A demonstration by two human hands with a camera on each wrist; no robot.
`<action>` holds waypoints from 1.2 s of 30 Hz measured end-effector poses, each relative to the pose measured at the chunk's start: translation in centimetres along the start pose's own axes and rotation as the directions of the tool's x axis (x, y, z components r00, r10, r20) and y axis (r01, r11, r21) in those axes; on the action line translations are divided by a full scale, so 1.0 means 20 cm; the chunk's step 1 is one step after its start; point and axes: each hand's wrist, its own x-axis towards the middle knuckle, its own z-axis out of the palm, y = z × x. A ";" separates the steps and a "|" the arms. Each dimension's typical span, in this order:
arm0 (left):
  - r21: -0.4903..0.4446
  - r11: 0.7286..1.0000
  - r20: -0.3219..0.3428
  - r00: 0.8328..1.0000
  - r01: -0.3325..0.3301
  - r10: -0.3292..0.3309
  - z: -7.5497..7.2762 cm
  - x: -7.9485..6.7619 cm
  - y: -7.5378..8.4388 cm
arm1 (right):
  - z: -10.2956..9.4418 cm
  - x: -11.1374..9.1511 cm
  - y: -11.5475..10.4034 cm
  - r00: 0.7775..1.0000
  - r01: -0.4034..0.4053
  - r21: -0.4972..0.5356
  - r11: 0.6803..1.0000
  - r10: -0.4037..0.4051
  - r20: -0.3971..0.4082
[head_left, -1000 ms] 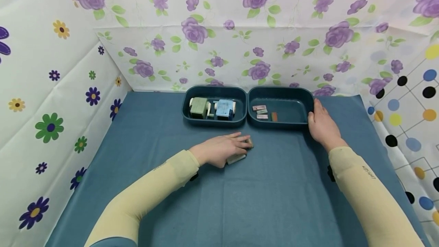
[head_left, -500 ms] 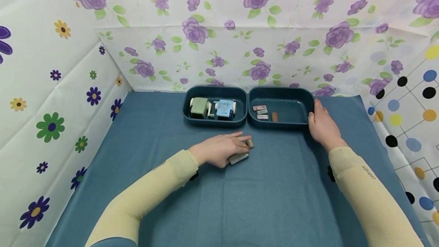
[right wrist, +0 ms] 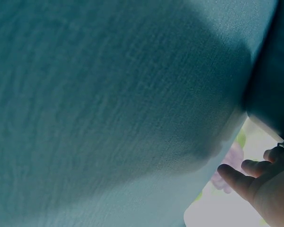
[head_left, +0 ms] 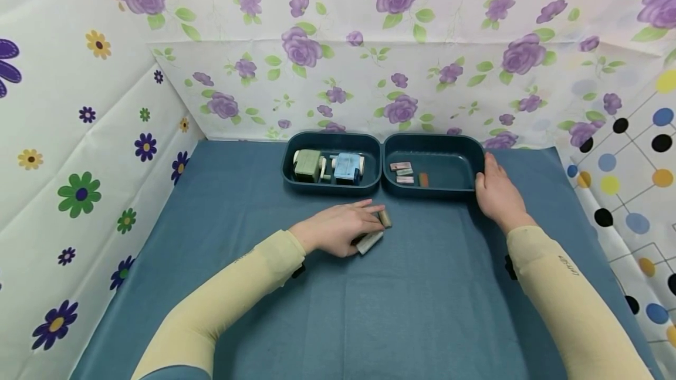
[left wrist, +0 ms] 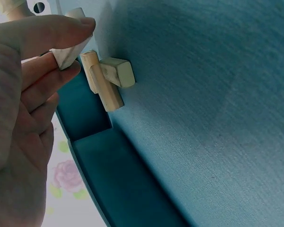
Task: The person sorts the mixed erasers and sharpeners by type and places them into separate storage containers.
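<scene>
In the head view my left hand is low over the cloth, in front of two dark trays. Its thumb and fingers pinch a whitish, eraser-like block, held tilted. Just past the fingertips, two tan, wood-like pieces lie alongside a pale greenish-white block on the cloth; my fingers partly hide this group from the head view. My right hand rests against the right end of the right tray, thumb at its front corner, and in the right wrist view its fingers are extended.
The left tray holds a green crank pencil sharpener and a blue one. Inside the right tray lie several small eraser-like blocks, and an orange-brown one. Patterned sheets stand behind and beside the blue cloth.
The whitish block at my left fingertips has turned and tilted up, showing more of itself. My left fingers have drawn slightly off the tan piece. The right hand stays at the tray's end.
</scene>
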 end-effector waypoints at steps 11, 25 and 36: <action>-0.011 1.000 -0.046 0.999 0.025 -0.025 -0.01 0.00 -0.01 | 0.00 0.00 0.00 1.000 -0.002 0.004 1.000 0.002 0.013; 0.009 0.992 -0.228 0.966 0.126 -0.120 -0.03 0.00 -0.02 | 0.00 0.00 0.00 1.000 0.001 -0.004 1.000 -0.001 0.007; -0.014 0.971 -0.316 0.921 0.238 -0.230 -0.03 0.01 0.00 | 0.01 0.00 0.01 1.000 -0.005 0.002 1.000 0.005 0.001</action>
